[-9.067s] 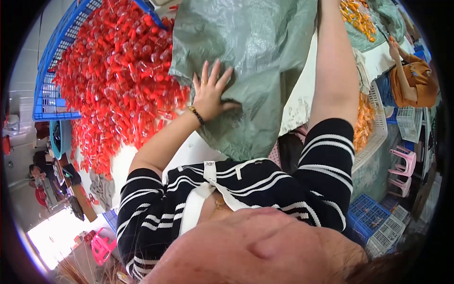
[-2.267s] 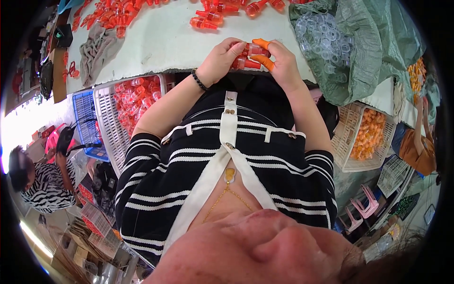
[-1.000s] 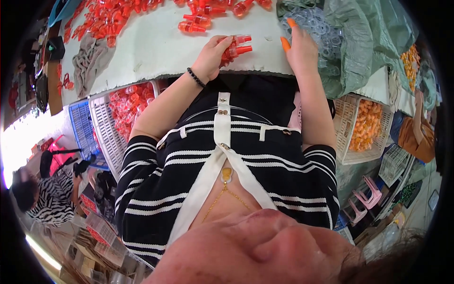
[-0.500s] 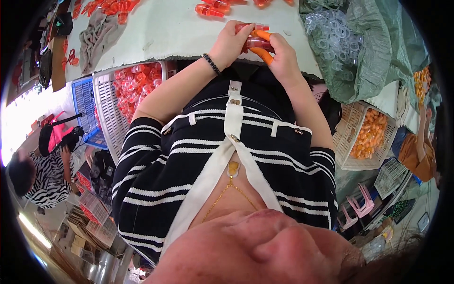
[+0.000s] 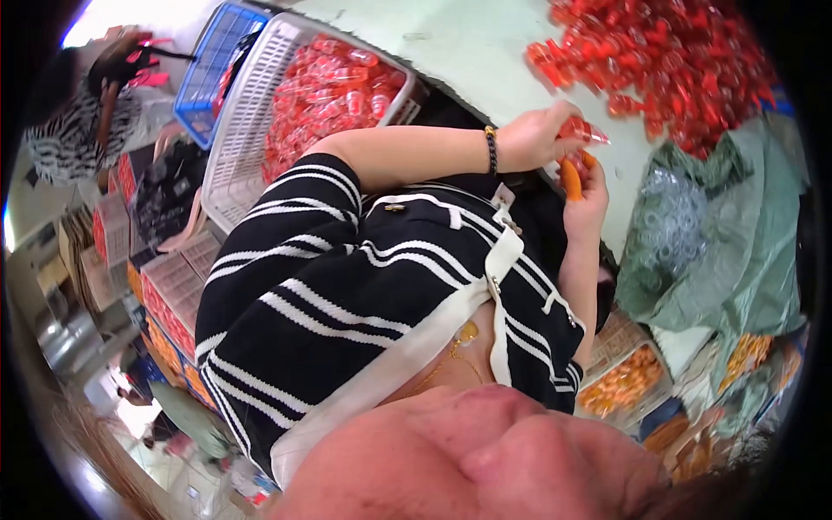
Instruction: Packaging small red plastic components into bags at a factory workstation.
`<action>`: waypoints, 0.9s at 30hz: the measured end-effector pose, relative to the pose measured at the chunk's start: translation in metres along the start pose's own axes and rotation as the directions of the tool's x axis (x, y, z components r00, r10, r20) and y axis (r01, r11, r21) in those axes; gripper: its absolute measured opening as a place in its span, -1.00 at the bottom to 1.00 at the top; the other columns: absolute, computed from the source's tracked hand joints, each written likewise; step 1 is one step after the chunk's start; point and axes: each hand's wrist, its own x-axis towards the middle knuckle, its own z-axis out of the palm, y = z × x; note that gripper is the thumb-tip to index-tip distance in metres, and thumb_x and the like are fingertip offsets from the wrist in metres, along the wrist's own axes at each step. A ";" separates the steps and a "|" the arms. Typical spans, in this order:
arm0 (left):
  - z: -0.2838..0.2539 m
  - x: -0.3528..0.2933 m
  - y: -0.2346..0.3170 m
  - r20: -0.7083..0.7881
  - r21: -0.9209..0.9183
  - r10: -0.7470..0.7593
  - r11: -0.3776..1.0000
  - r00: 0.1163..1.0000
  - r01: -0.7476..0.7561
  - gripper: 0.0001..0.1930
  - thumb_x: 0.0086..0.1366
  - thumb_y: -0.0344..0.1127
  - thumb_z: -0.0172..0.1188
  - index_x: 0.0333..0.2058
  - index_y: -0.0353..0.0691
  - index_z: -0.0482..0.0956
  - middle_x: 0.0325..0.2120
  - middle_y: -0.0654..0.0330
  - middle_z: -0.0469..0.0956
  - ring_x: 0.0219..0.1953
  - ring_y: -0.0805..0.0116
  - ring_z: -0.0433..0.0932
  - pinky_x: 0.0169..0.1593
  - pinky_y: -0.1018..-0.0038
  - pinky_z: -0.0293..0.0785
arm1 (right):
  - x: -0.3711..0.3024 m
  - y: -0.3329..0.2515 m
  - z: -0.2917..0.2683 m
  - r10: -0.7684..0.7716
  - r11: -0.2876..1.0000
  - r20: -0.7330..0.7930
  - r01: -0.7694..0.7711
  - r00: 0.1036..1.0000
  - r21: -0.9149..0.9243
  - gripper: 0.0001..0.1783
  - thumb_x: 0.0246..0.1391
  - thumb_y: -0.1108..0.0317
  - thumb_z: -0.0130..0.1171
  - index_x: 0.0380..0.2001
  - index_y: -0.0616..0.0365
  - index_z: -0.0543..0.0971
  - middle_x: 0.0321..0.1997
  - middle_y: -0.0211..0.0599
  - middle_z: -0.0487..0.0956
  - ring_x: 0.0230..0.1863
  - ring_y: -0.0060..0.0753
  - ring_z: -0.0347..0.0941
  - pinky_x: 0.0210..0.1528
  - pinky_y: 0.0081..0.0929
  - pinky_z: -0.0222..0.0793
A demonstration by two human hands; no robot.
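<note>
My left hand [image 5: 539, 139], with a dark beaded bracelet at its wrist, is closed around a small red see-through bottle-shaped piece [image 5: 585, 132] with a pale tip. Just below it, my right hand [image 5: 587, 192] wears orange finger covers [image 5: 571, 179] and is closed on a second red piece [image 5: 579, 159], partly hidden by the fingers. Both hands are close together over the near edge of the pale table [image 5: 468, 43]. A large heap of similar red pieces [image 5: 667, 69] lies on the table beyond them.
A green sack [image 5: 737, 260] holding clear plastic rings [image 5: 667, 221] lies to the right. At the left, a white crate [image 5: 247, 113] is filled with red pieces, beside a blue crate [image 5: 217, 61]. Orange pieces fill another crate [image 5: 624, 381] at lower right. A person [image 5: 78, 121] is at far left.
The view has turned, bringing the big heap of red pieces into sight. Both hands remain close together with red pieces in them; the left hand's piece now points outward to the right.
</note>
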 end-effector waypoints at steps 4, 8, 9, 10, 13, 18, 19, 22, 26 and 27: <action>-0.023 -0.008 0.009 0.138 0.119 -0.027 0.993 0.990 0.011 -0.55 0.23 -0.25 0.20 0.00 -0.32 0.29 -0.23 -0.12 0.53 -0.21 0.07 0.60 -0.15 0.32 0.52 | -0.001 0.006 0.007 0.201 0.979 0.072 -0.203 0.977 0.027 -0.57 0.19 0.39 0.08 0.13 0.15 0.33 -0.23 -0.41 0.50 -0.34 -0.61 0.43 -0.29 -0.63 0.39; -0.069 -0.028 -0.011 0.057 0.053 -0.127 0.991 0.990 0.125 -0.64 0.26 -0.37 0.13 -0.02 -0.33 0.29 -0.18 -0.01 0.55 -0.18 0.23 0.62 -0.15 0.40 0.56 | -0.014 -0.007 0.015 0.170 0.983 0.118 -0.159 0.978 -0.096 -0.54 0.18 0.34 0.12 0.14 0.10 0.34 -0.33 -0.47 0.50 -0.41 -0.62 0.41 -0.35 -0.71 0.32; -0.089 -0.035 -0.022 -0.015 0.047 -0.142 0.989 0.990 0.143 -0.67 0.28 -0.42 0.10 -0.02 -0.33 0.29 -0.16 0.01 0.55 -0.17 0.24 0.62 -0.14 0.43 0.57 | -0.015 -0.007 0.009 0.159 0.965 0.184 -0.113 0.970 -0.236 -0.54 0.17 0.32 0.13 0.13 0.09 0.35 -0.37 -0.47 0.50 -0.42 -0.62 0.40 -0.36 -0.69 0.31; -0.116 -0.038 -0.011 -0.021 -0.036 -0.342 0.940 0.940 0.341 -0.71 0.31 -0.46 0.04 -0.02 -0.34 0.28 -0.13 0.01 0.54 -0.21 0.23 0.63 -0.16 0.46 0.59 | -0.019 -0.007 -0.001 0.165 0.928 0.255 -0.063 0.953 -0.368 -0.54 0.17 0.31 0.13 0.13 0.07 0.36 -0.41 -0.47 0.51 -0.44 -0.63 0.39 -0.38 -0.67 0.30; -0.209 -0.076 -0.064 -0.211 0.183 -0.179 0.958 0.961 0.219 -0.75 0.31 -0.38 0.10 -0.06 -0.26 0.39 -0.20 0.03 0.55 -0.27 0.28 0.63 -0.22 0.46 0.58 | -0.036 -0.019 -0.006 0.234 0.870 0.318 -0.052 0.919 -0.491 -0.55 0.15 0.28 0.14 0.10 0.07 0.37 -0.48 -0.41 0.50 -0.49 -0.58 0.36 -0.42 -0.60 0.28; -0.221 -0.083 -0.044 -0.226 0.803 0.132 0.585 0.965 0.108 -0.71 0.23 -0.27 0.22 -0.12 -0.27 0.48 -0.18 0.08 0.52 -0.11 0.30 0.53 -0.06 0.45 0.46 | -0.048 -0.027 0.010 0.304 0.756 0.340 -0.008 0.890 -0.654 -0.61 0.13 0.25 0.15 0.01 0.10 0.40 -0.57 -0.27 0.45 -0.58 -0.40 0.33 -0.46 -0.47 0.26; -0.211 -0.081 -0.032 -0.191 0.882 0.231 0.468 0.954 0.063 -0.71 0.21 -0.26 0.23 -0.14 -0.27 0.50 -0.18 0.09 0.52 -0.08 0.31 0.50 -0.03 0.46 0.43 | -0.048 -0.029 0.012 0.304 0.756 0.328 -0.017 0.894 -0.655 -0.61 0.13 0.25 0.15 0.01 0.10 0.40 -0.57 -0.27 0.45 -0.58 -0.40 0.33 -0.46 -0.47 0.26; -0.170 -0.081 -0.011 0.301 0.479 -0.121 0.877 0.946 -0.041 -0.75 0.23 -0.25 0.21 -0.20 -0.27 0.52 -0.17 0.13 0.48 -0.10 0.30 0.48 -0.05 0.46 0.42 | -0.046 -0.037 0.015 0.357 0.685 0.320 -0.013 0.878 -0.728 -0.68 0.14 0.25 0.13 -0.09 0.13 0.41 -0.63 -0.25 0.41 -0.60 -0.28 0.32 -0.50 -0.43 0.23; -0.125 -0.084 -0.012 0.686 0.171 -0.236 0.972 0.688 0.163 -0.79 0.21 -0.26 0.22 -0.30 -0.28 0.51 -0.26 0.16 0.46 -0.20 0.28 0.48 -0.12 0.43 0.43 | -0.049 -0.044 0.018 0.344 0.693 0.265 -0.053 0.901 -0.719 -0.73 0.14 0.28 0.11 -0.12 0.10 0.40 -0.63 -0.20 0.44 -0.57 -0.20 0.40 -0.51 -0.36 0.28; -0.120 -0.083 -0.010 0.731 0.135 -0.207 0.978 0.650 0.160 -0.81 0.20 -0.27 0.22 -0.33 -0.28 0.50 -0.28 0.16 0.44 -0.22 0.26 0.47 -0.13 0.41 0.43 | -0.049 -0.042 0.016 0.340 0.692 0.256 -0.056 0.905 -0.720 -0.73 0.14 0.28 0.11 -0.12 0.10 0.40 -0.63 -0.20 0.44 -0.57 -0.20 0.40 -0.51 -0.36 0.28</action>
